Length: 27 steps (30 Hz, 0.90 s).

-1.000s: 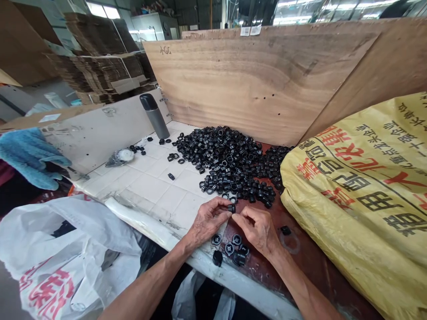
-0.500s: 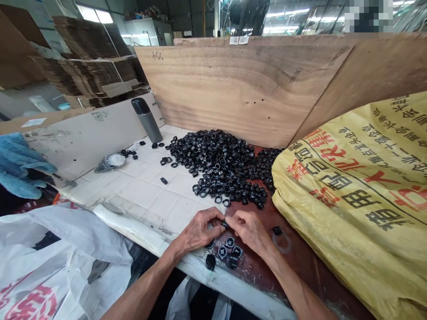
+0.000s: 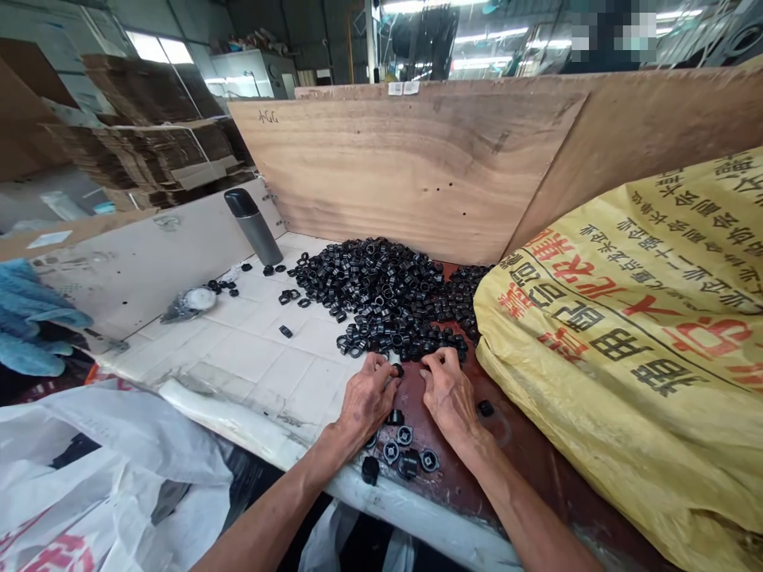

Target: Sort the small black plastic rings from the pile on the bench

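My left hand is at the front edge of a heap of small black plastic rings. Its thumb and fingers close on one black ring. To its right, my right hand reaches to the heap's near edge, fingers bent, thumb and forefinger slightly apart with nothing visible between them. Between my wrists lie several black round caps, some showing a grey cross-shaped inside. One black piece rests just below my left fingers. Another black piece lies alone right of my right hand.
A yellow printed sack bulges along the right side. Wooden boards wall the back. A grey flask stands at the back left, near a small plastic bag. White plastic bags hang at the front left.
My hands have come apart and moved forward to the heap. The small dark piece they held together is no longer between them; a black piece now lies below my left fingers. The view shifted slightly.
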{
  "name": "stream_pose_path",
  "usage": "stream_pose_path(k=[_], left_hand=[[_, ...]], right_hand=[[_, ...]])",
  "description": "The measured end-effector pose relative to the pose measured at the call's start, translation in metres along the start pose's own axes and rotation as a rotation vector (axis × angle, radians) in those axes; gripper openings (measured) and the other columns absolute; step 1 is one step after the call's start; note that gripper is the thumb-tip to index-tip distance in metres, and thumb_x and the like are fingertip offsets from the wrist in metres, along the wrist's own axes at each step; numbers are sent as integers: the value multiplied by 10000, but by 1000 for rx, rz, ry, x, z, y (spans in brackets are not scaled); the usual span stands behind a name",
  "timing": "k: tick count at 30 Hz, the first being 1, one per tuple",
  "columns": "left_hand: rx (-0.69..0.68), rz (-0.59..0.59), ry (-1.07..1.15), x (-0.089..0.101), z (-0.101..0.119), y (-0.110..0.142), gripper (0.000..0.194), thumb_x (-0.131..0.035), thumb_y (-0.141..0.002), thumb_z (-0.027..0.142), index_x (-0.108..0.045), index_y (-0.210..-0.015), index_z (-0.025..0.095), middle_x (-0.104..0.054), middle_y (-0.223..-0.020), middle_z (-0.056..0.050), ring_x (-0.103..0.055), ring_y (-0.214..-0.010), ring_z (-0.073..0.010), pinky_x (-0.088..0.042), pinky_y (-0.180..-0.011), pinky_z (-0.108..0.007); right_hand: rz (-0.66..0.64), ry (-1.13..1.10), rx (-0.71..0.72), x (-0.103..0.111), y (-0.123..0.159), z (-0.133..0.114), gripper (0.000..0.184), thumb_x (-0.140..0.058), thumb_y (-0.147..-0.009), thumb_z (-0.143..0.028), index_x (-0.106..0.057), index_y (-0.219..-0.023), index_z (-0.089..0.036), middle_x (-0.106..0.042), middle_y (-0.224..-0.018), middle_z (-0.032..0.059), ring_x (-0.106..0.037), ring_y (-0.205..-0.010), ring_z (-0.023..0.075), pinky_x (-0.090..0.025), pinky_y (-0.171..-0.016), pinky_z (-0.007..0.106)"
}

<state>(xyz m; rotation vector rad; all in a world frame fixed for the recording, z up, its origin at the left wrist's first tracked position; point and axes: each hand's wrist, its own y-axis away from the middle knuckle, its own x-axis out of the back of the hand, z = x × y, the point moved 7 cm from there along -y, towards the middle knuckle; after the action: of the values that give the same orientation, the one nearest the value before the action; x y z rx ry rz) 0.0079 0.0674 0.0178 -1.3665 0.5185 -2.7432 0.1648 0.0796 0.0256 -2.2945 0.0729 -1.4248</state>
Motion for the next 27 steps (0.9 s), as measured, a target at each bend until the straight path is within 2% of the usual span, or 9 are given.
stream_pose_path(k=[3, 5, 8, 13, 17, 19, 22, 24, 27], left_hand=[[-42, -1, 62, 1, 3, 3, 83, -555, -894, 184, -626, -908, 225, -653, -1016, -38, -651, -847, -162, -511, -752, -269], [-1, 3, 82, 1, 0, 5, 65, -577, -879, 205, -602, -935, 225, -657, -849, -12, -641, -737, -162, -498, -696, -272], [73, 22, 103, 2, -6, 6, 212, -618, -839, 220, -581, -1047, 226, -584, -657, 44, -580, -577, -147, -460, -608, -262], [-28, 49, 202, 10, 5, 5, 276, -589, -800, 145, -624, -1064, 218, -610, -844, -7, -602, -685, -138, -479, -630, -243], [-49, 42, 291, 16, 10, 4, 246, -589, -816, 146, -639, -1048, 211, -609, -871, -12, -600, -702, -131, -503, -667, -249], [-44, 26, 344, 16, 9, 4, 242, -602, -834, 165, -633, -1070, 211, -615, -870, -8, -602, -697, -125, -509, -663, -247], [-18, 0, 460, 14, 5, 5, 249, -638, -861, 228, -624, -1110, 217, -629, -865, -1, -619, -712, -123, -529, -678, -248], [19, -5, 533, 13, 1, 4, 243, -670, -861, 272, -635, -1094, 213, -646, -881, -8, -634, -734, -129, -545, -695, -254], [46, 9, 641, 15, -1, 2, 233, -709, -841, 299, -664, -1046, 198, -666, -1049, -53, -664, -841, -153, -567, -743, -271]], right_hand=[[-27, -36, 27, -3, 0, 1, 217, -489, -872, -58, -633, -980, -181, -587, -1002, 89, -619, -835, 190, -510, -723, 286], [-27, -74, 3, -3, 0, 3, 222, -499, -879, -73, -622, -1035, -171, -612, -1003, 102, -629, -855, 213, -516, -740, 312], [8, -261, -53, 1, 0, 2, 195, -549, -903, -159, -602, -1090, -165, -654, -1005, 103, -646, -869, 224, -526, -761, 327], [-97, -634, -70, 6, -1, -16, 122, -563, -923, -237, -644, -1009, -203, -696, -960, 46, -661, -803, 172, -535, -726, 278], [-63, -694, 9, 17, -2, -28, 135, -567, -906, -210, -677, -983, -215, -675, -1062, 62, -646, -982, 195, -528, -852, 310], [-62, -703, -4, 15, -2, -27, 137, -582, -900, -218, -679, -996, -216, -678, -1049, 60, -650, -957, 192, -535, -830, 306], [-76, -726, -100, 8, 0, -18, 196, -627, -887, -266, -658, -1073, -212, -703, -1008, 53, -668, -851, 180, -555, -753, 292], [-67, -747, -132, 7, 1, -15, 210, -638, -888, -297, -655, -1079, -211, -709, -1005, 56, -673, -848, 185, -560, -763, 300], [-50, -793, -108, 9, 1, -16, 163, -618, -904, -306, -666, -1033, -218, -700, -1014, 55, -670, -892, 191, -556, -793, 305]])
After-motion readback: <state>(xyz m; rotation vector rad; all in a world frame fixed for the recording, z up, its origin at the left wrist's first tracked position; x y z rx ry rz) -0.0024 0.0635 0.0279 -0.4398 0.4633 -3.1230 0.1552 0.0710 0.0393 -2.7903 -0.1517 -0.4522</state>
